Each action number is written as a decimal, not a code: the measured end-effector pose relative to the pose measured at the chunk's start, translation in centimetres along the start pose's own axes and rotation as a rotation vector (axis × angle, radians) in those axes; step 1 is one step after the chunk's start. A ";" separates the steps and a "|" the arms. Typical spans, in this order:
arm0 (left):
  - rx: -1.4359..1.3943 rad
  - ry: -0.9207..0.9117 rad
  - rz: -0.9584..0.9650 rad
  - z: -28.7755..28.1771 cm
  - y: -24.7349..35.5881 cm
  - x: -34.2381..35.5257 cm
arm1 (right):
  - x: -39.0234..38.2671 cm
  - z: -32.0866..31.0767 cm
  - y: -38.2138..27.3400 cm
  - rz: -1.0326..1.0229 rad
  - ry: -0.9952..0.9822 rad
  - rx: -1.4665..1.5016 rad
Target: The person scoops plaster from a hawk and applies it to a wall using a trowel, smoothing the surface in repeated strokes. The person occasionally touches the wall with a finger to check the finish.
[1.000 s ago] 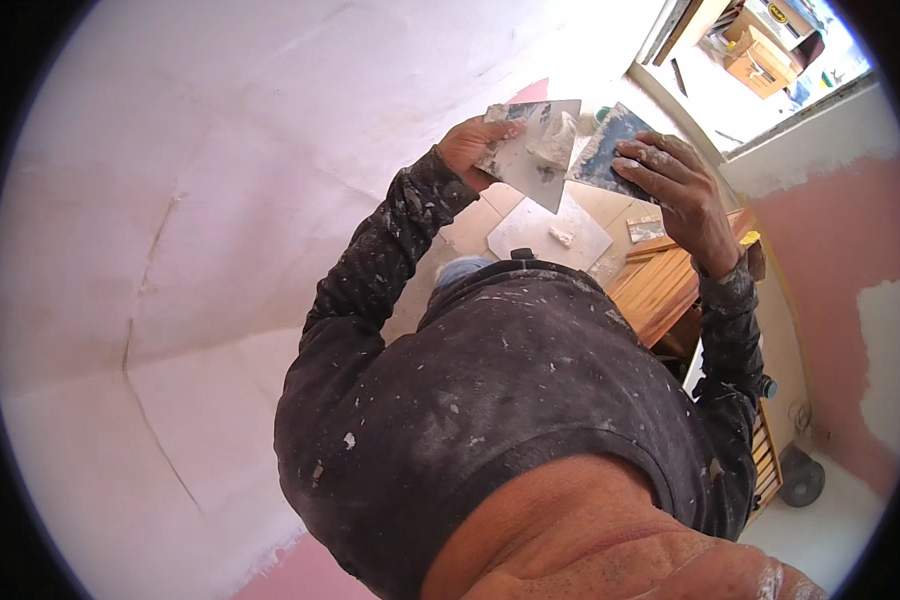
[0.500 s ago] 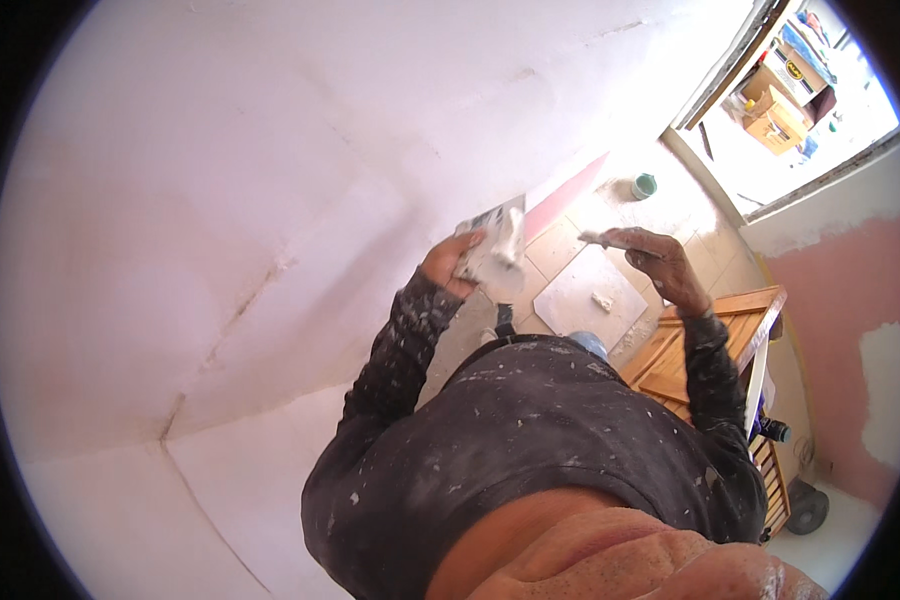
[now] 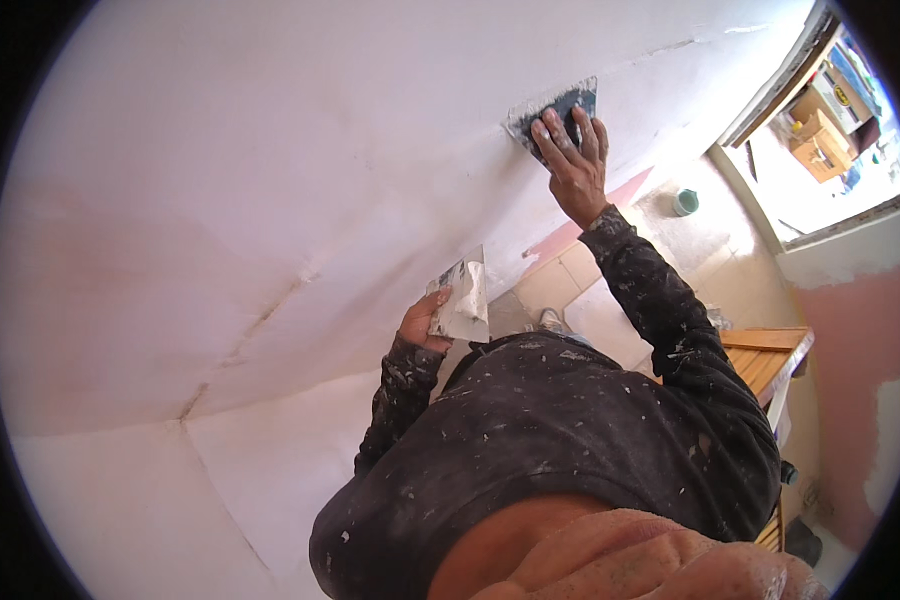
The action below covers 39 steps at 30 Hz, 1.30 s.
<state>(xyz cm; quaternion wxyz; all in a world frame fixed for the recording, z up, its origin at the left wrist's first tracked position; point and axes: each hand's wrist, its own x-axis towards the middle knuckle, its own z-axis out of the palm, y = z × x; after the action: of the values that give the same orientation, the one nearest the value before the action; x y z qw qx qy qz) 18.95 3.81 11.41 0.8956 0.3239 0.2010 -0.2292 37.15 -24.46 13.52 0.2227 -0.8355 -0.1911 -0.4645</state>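
My right hand (image 3: 576, 165) presses a dark, wide putty knife (image 3: 564, 108) flat against the white wall (image 3: 370, 150), its fingers spread over the blade. White paste lines the blade's upper edge. Lower and to the left, my left hand (image 3: 426, 322) grips a second putty knife (image 3: 458, 310), a pale plate-like blade carrying a thick streak of white filler (image 3: 473, 290). That blade is held close to my body, near the wall. Both handles are hidden.
A green bucket (image 3: 686, 203) stands on the tiled floor beside the doorway. At the right is slatted wooden furniture (image 3: 755, 355); a pale board (image 3: 610, 315) lies on the floor. Cardboard boxes (image 3: 822, 145) show through the opening. Cracks mark the wall.
My right hand has swung up and left from over the floor, bringing its putty knife onto the wall. My left hand has dropped slightly, with the loaded blade still in its grip.
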 end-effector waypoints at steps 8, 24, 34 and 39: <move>0.061 -0.033 0.100 -0.7 3.3 -0.9 | -4.1 -0.6 -2.3 0.074 -0.096 0.015; 0.028 -0.091 -0.030 -9.1 3.9 -0.6 | -2.0 2.9 -7.8 0.074 -0.030 0.039; 0.116 -0.105 0.000 -11.3 4.4 -0.8 | -2.7 2.3 -9.6 0.074 -0.007 -0.056; 0.815 -0.299 0.444 -13.9 4.1 -1.0 | -9.2 6.2 -6.3 0.001 -0.224 -0.058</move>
<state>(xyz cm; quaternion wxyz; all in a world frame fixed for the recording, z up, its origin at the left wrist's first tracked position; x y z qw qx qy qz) 17.42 16.19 4.04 0.7423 0.6466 -0.1100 -0.1368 33.56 -16.87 3.87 0.1760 -0.8884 -0.2010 -0.3732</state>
